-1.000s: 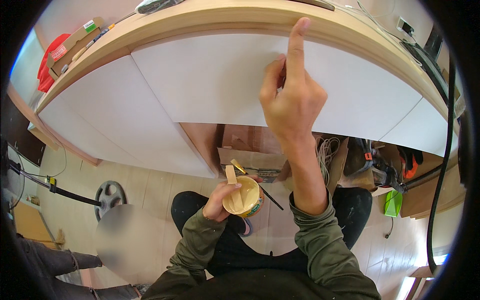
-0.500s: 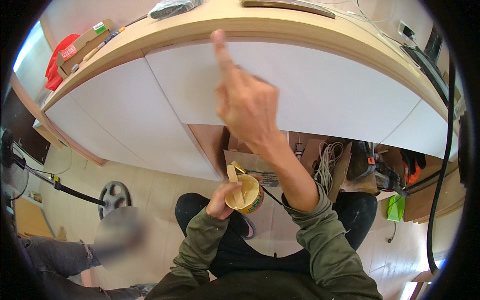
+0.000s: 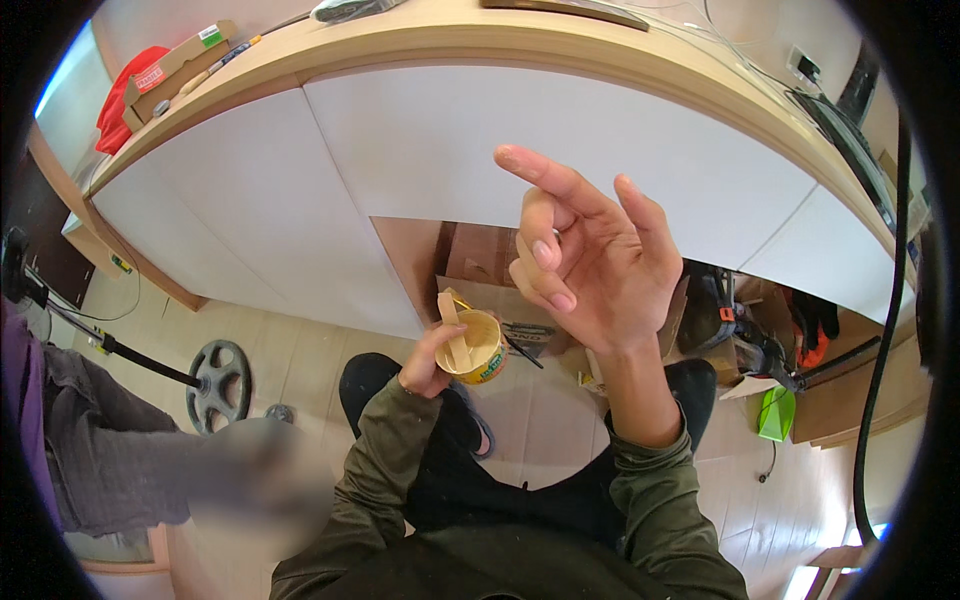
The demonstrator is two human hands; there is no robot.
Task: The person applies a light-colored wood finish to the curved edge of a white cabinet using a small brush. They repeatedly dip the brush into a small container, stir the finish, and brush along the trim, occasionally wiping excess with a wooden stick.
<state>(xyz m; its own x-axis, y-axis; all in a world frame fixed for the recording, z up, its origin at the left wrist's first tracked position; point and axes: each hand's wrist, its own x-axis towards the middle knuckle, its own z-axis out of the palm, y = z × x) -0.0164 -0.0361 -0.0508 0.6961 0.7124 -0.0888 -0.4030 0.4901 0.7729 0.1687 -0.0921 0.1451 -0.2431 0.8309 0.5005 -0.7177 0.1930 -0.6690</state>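
My left hand (image 3: 423,368) grips a small round tub (image 3: 485,356) with a yellow label and cream-coloured contents. A flat wooden stick (image 3: 453,326) stands in it, and a thin dark brush (image 3: 525,353) is held along with it. My right hand (image 3: 595,245) is raised in front of the white cabinet front (image 3: 420,130), palm turned up, index finger extended and other fingers loosely bent, holding nothing.
A wooden worktop (image 3: 400,44) carries a cardboard box (image 3: 172,75), a red cloth (image 3: 118,110) and cables. Below are cardboard boxes (image 3: 480,250), clamps (image 3: 715,315) and a green dustpan (image 3: 776,416). Another person's leg (image 3: 120,450) and a stand's round base (image 3: 218,385) are at left.
My right hand has dropped from pointing up at the worktop edge and rotated palm up, moving rightward since half a second ago. The other person's legs at left have come further into view.
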